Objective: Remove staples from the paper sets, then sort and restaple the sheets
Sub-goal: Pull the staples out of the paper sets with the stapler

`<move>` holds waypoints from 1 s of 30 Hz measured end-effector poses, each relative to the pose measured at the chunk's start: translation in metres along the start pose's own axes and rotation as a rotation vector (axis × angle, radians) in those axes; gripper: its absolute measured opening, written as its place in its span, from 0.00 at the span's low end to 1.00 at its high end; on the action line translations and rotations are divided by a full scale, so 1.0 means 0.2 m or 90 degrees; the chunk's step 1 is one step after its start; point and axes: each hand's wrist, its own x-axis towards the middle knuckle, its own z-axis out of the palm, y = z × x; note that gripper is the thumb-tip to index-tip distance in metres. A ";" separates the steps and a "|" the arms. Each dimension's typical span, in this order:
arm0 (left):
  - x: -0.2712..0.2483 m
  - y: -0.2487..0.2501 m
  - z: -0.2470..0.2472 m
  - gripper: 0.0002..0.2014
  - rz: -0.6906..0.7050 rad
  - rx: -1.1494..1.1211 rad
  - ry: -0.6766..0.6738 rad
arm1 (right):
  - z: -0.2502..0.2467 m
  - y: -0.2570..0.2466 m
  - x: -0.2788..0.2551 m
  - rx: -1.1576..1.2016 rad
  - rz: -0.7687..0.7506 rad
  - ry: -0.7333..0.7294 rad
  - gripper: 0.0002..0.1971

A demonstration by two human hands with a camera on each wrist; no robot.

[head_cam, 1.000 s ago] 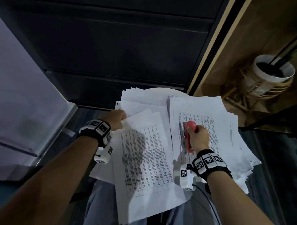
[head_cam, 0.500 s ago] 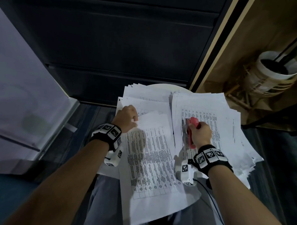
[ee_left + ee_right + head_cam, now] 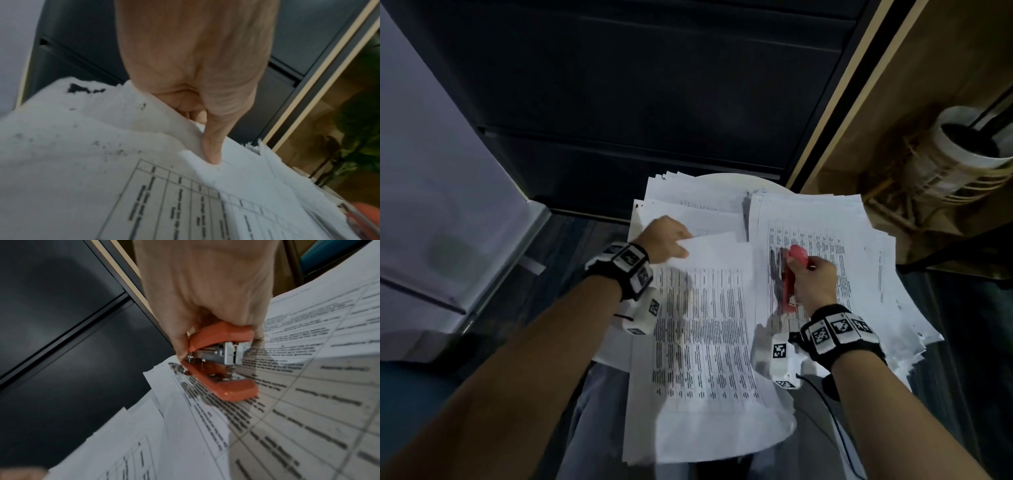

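Dim room, white papers [image 3: 709, 342] lit from above, hand shadows cast across print, wrist views blurred, straight lines bent at frame edges.

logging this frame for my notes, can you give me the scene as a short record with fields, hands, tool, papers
left hand: left hand pinches the top corner of the front paper set, thumb on top
right hand: right hand grips the red stapler
stapler: held over the right paper stack, mouth open, no sheet between its halves
papers: printed tables; loose stacks overlapping on a round white table
background: white pot at upper right
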 end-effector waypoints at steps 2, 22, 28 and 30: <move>0.02 -0.05 0.07 0.10 -0.034 0.035 -0.010 | -0.01 -0.02 -0.02 0.029 0.008 -0.005 0.05; 0.10 -0.16 0.06 0.14 -0.093 -0.016 -0.152 | 0.58 -0.20 -0.38 -0.370 -0.140 -0.077 0.11; 0.09 -0.16 0.06 0.19 -0.107 -0.076 -0.132 | 0.62 -0.19 -0.38 -0.381 -0.130 -0.048 0.12; 0.09 -0.16 0.06 0.11 -0.112 -0.065 -0.126 | 0.63 -0.20 -0.38 -0.376 -0.120 -0.049 0.13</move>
